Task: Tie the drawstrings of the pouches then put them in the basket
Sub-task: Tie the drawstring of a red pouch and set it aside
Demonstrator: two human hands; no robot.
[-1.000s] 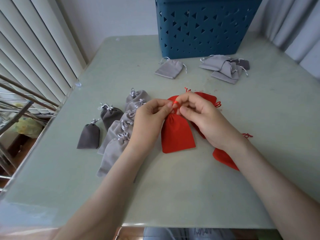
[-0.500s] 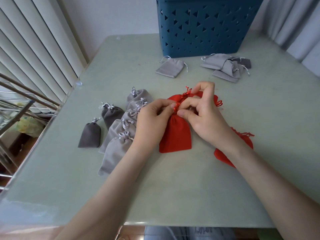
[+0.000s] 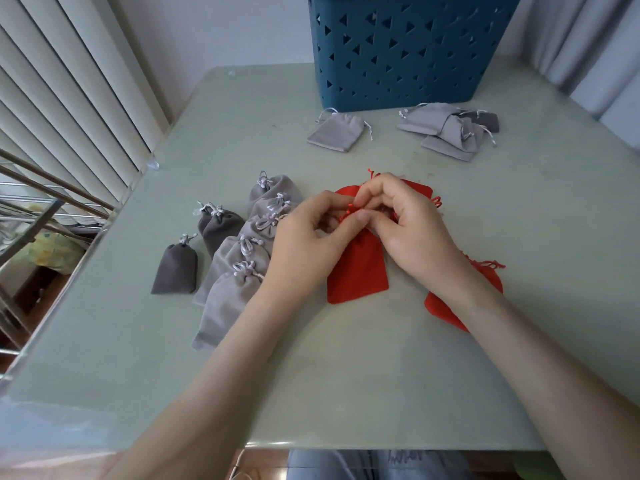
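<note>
A red pouch (image 3: 358, 271) lies flat mid-table with its neck gathered. My left hand (image 3: 308, 244) and my right hand (image 3: 412, 230) both pinch its red drawstring (image 3: 348, 213) at the neck. Behind my fingers another red pouch (image 3: 420, 190) shows, and a third red pouch (image 3: 446, 306) lies under my right wrist. Left of my hands lie several grey pouches (image 3: 239, 258) with tied cords. Flat grey pouches with loose cords lie near the basket: a single grey pouch (image 3: 336, 132) and a grey heap (image 3: 450, 129). The blue basket (image 3: 408, 50) stands at the back.
The pale green table (image 3: 346, 375) ends in a glass edge at the left, with a metal rack (image 3: 31, 202) and window blinds (image 3: 69, 81) beyond. Curtains (image 3: 588, 46) hang at the back right. My lap shows below the table's front edge.
My right index finger, raised with the cord half a second ago, has come down to the neck. Both hands have closed in over the red drawstring. The pouch stays in place.
</note>
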